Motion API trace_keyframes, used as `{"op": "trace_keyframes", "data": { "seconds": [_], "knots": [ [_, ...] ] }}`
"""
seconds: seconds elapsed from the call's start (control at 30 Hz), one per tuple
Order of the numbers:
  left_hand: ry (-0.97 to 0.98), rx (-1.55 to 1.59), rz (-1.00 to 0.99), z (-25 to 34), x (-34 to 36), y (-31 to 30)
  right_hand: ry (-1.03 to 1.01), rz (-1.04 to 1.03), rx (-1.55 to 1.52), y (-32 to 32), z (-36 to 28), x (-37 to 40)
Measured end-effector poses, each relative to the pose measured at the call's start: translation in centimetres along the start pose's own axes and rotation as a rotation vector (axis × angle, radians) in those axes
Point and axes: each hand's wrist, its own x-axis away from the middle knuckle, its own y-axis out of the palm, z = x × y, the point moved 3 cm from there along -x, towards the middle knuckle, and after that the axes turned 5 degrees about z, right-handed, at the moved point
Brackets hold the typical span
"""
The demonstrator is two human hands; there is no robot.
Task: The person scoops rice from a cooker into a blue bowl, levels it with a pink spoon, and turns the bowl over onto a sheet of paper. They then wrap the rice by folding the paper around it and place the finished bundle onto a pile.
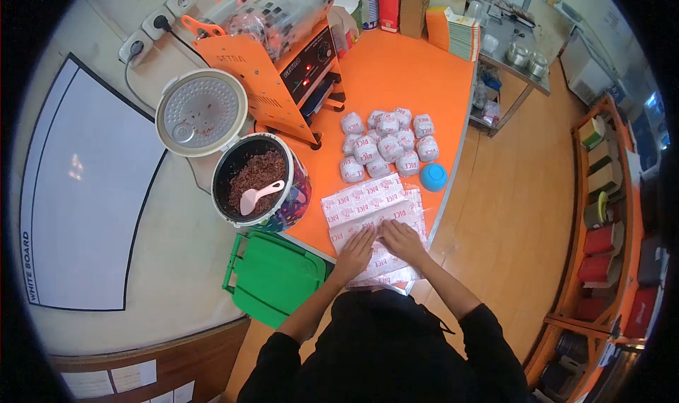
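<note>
Printed wrapping paper (pixel 363 199) lies in a stack at the table's near end, and its top sheet is folded over in a band. My left hand (pixel 357 252) presses along the lower edge of that fold, fingers close together and closed on the paper. Beside it, my right hand (pixel 401 240) has its fingers bent and closed on the same sheet. Whether anything lies inside the fold is hidden. Just beyond the paper sits a pile of wrapped rice balls (pixel 389 147), with a small blue bowl (pixel 433 177) to their right.
A rice cooker (pixel 293 198) with its lid (pixel 201 113) raised holds dark rice and a pink rice paddle (pixel 260 197). Behind it stands an orange sealing machine (pixel 254 85). A green lidded bin (pixel 276 274) is at left below the table; orange shelves (pixel 610 212) stand at right.
</note>
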Motion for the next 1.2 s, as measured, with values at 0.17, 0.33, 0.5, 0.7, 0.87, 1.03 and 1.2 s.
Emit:
{"op": "trace_keyframes", "data": {
  "seconds": [0.17,0.33,0.5,0.7,0.87,1.03,1.2],
  "knots": [
    [-0.419,0.182,0.291,-1.5,1.3,0.0,0.140,-0.080,-0.287,0.7,1.9,0.7],
    [-0.326,0.190,0.232,-4.0,0.9,0.0,0.279,-0.129,-0.397,1.0,3.4,-0.5],
    [-0.553,0.411,0.171,-6.3,-0.1,0.0,0.478,-0.314,-0.404,1.2,4.2,-3.8],
    [-0.542,0.110,0.114,-4.7,-6.6,-2.6,0.248,-0.415,-0.014,4.0,3.7,-7.0],
    [-0.201,-0.378,-0.132,-6.0,-6.0,1.0,0.278,-0.618,-0.046,4.4,3.1,-7.0],
    [-0.475,-0.131,0.015,-3.6,-2.8,1.5,0.365,-0.307,-0.162,4.1,1.1,-1.4],
    [-0.411,-0.102,0.125,-2.0,0.0,1.8,0.444,-0.094,-0.242,2.9,-0.8,1.1]
  ]
}}
